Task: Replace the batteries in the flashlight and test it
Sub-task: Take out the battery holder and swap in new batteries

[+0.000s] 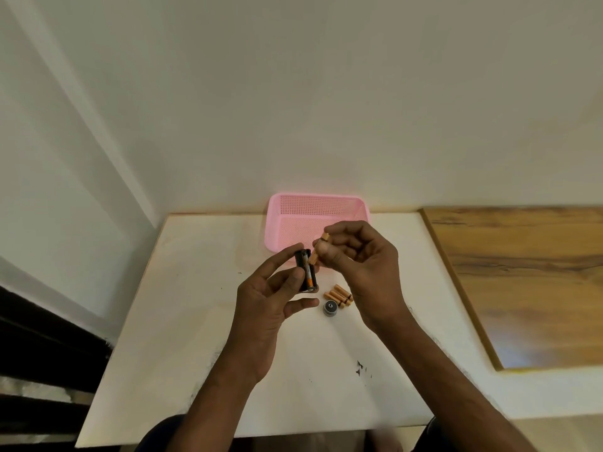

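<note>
Above the desk's [182, 305] centre, the left hand [261, 308] clamps its fingers [287, 259] round the black battery holder [306, 272] while the right hand [362, 272] pinches a battery [321, 247] at its top; matching polarity and seating it squarely looks key.

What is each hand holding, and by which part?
The left hand grips the black battery holder along its side, between thumb and fingers. The right hand pinches an orange battery around its middle, both ends showing.

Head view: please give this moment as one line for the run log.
left hand: holds battery holder | right hand: pinches battery beside holder | table: loose batteries, grey round cap, pink basket
</note>
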